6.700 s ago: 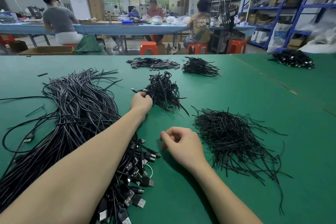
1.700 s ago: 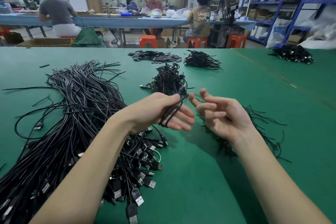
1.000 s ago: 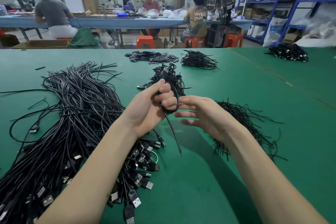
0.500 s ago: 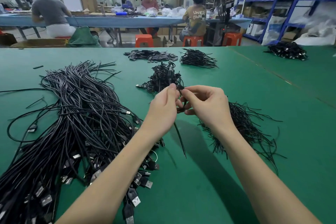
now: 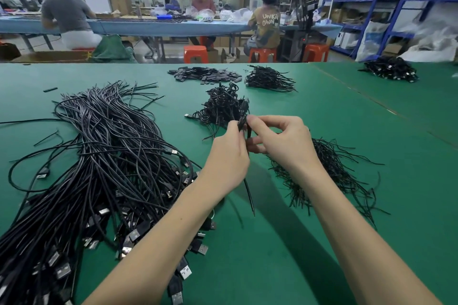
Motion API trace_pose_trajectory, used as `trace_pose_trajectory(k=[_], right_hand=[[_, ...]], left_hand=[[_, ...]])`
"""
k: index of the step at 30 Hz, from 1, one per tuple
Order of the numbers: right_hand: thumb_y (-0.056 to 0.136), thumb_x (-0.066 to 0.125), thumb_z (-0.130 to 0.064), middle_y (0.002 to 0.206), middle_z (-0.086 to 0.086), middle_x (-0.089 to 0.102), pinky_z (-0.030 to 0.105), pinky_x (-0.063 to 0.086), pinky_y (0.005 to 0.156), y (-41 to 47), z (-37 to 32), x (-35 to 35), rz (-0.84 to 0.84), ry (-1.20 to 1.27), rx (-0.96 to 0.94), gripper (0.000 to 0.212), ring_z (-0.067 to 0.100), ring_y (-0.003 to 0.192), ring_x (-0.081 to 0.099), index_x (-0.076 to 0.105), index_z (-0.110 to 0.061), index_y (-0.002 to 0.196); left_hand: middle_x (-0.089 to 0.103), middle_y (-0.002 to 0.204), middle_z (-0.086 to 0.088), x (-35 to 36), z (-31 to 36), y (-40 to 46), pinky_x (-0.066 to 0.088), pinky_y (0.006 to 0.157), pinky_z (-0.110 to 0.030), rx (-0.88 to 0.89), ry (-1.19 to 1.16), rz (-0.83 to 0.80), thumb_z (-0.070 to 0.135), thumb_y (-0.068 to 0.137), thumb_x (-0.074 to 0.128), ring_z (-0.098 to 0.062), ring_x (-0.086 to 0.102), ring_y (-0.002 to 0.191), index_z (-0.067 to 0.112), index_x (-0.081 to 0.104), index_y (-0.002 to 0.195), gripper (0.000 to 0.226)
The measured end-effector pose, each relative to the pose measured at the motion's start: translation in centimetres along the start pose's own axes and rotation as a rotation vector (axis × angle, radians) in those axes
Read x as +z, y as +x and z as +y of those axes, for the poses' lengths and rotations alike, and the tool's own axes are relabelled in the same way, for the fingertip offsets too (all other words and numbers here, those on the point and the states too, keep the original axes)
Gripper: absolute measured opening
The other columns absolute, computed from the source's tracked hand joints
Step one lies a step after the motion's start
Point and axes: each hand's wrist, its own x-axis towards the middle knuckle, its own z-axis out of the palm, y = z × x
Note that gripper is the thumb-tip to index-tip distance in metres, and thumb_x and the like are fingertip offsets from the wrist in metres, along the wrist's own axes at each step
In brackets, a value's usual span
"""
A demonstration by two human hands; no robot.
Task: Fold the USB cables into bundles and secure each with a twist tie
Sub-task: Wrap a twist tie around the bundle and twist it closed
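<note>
On the table (image 5: 285,255), a big heap of loose cables (image 5: 99,156) lies to the left, its plugs toward the near edge. A pile of twist ties (image 5: 329,176) lies to the right. Between them, raised over the table, the left hand (image 5: 226,158) and right hand (image 5: 285,142) meet on a folded cable (image 5: 244,122). Just behind them sits a pile of bundles (image 5: 220,108). Further back lie two smaller piles (image 5: 270,79), and another far right (image 5: 389,70).

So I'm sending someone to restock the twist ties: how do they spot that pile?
On the green table, look just right of the right hand. The twist-tie pile is a flat scatter of thin, short black strands, without the plugs of the long cables on the left.
</note>
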Motion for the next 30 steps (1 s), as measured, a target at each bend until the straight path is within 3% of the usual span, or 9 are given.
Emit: trace_pose_trajectory(k=[3,8,13,18,21,23,26,28,30], right_hand=[[0.082,0.082,-0.039,0.075,-0.003,0.076,0.033,0.062,0.068,0.2,-0.2,-0.3,-0.055,0.041,0.031,0.019,0.015,0.057,0.070,0.080,-0.024,0.094],[0.084,0.082,-0.016,0.066,0.005,0.066,0.018,0.048,0.049,0.3,0.4,-0.5,-0.023,0.151,0.094,0.010,0.009,0.046,0.055,0.078,-0.007,0.086],[0.083,0.081,-0.014,0.053,-0.003,0.060,0.017,0.044,0.047,0.9,0.9,-1.3,0.039,0.066,0.064,0.007,0.008,0.042,0.053,0.077,-0.011,0.080],[0.088,0.078,-0.016,0.055,0.004,0.063,0.019,0.050,0.051,1.0,1.1,-1.3,-0.053,0.125,0.074,0.011,0.013,0.045,0.059,0.076,-0.007,0.082],[0.099,0.065,-0.020,0.068,0.007,0.069,0.023,0.058,0.059,1.5,1.3,-2.1,-0.120,0.200,0.139,0.018,0.016,0.057,0.069,0.073,-0.007,0.091],[0.099,0.060,-0.015,0.080,0.003,0.073,0.026,0.060,0.063,1.7,1.9,-3.2,-0.123,-0.090,0.062,0.014,0.013,0.061,0.070,0.074,-0.015,0.097],[0.086,0.066,-0.016,0.088,-0.008,0.068,0.028,0.057,0.081,1.4,3.2,-4.2,-0.266,-0.884,-0.080,0.022,0.009,0.078,0.067,0.077,-0.032,0.096],[0.084,0.068,-0.020,0.097,-0.007,0.058,0.030,0.053,0.089,1.0,3.8,-3.9,-0.327,-1.068,-0.025,0.023,0.019,0.095,0.064,0.078,-0.035,0.099],[0.084,0.070,-0.021,0.101,-0.004,0.059,0.031,0.052,0.085,1.0,4.1,-3.5,-0.312,-1.085,0.002,0.020,0.024,0.097,0.064,0.079,-0.034,0.096]], left_hand=[[0.058,0.080,-0.003,0.1,0.1,-0.1,0.034,0.057,-0.030,0.020,0.033,-0.045,0.012,0.105,0.033,-0.023,0.054,0.065,0.008,0.048,0.109,0.016],[0.061,0.084,-0.009,0.5,0.0,-0.4,0.039,0.064,-0.034,0.064,-0.052,-0.167,0.015,0.106,0.035,-0.026,0.052,0.071,0.003,0.047,0.112,0.018],[0.053,0.074,0.001,1.2,0.1,-0.5,0.041,0.055,-0.026,-0.114,-0.452,-0.174,0.021,0.108,0.034,-0.012,0.046,0.058,0.022,0.032,0.099,0.010],[0.049,0.079,-0.004,1.4,0.0,-0.4,0.036,0.043,-0.017,-0.327,-0.721,-0.168,0.019,0.108,0.035,-0.004,0.046,0.047,0.017,0.032,0.097,0.012],[0.044,0.080,-0.007,1.2,-0.2,-0.1,0.030,0.039,-0.016,-0.391,-0.809,-0.102,0.015,0.109,0.034,-0.003,0.037,0.042,0.014,0.032,0.099,0.009],[0.043,0.081,-0.008,1.1,-0.5,0.0,0.027,0.039,-0.015,-0.387,-0.798,-0.056,0.012,0.108,0.033,-0.002,0.036,0.041,0.013,0.031,0.100,0.008],[0.040,0.083,-0.010,1.1,-0.8,0.0,0.030,0.041,-0.016,-0.350,-0.772,-0.016,0.010,0.108,0.032,-0.002,0.041,0.044,0.013,0.030,0.099,0.010],[0.038,0.082,-0.010,1.2,-0.9,-0.1,0.033,0.042,-0.018,-0.337,-0.788,0.000,0.009,0.108,0.032,-0.006,0.038,0.046,0.014,0.029,0.096,0.013],[0.037,0.081,-0.010,1.3,-1.0,-0.1,0.032,0.042,-0.018,-0.324,-0.790,0.012,0.009,0.109,0.031,-0.007,0.034,0.047,0.014,0.029,0.094,0.015]])
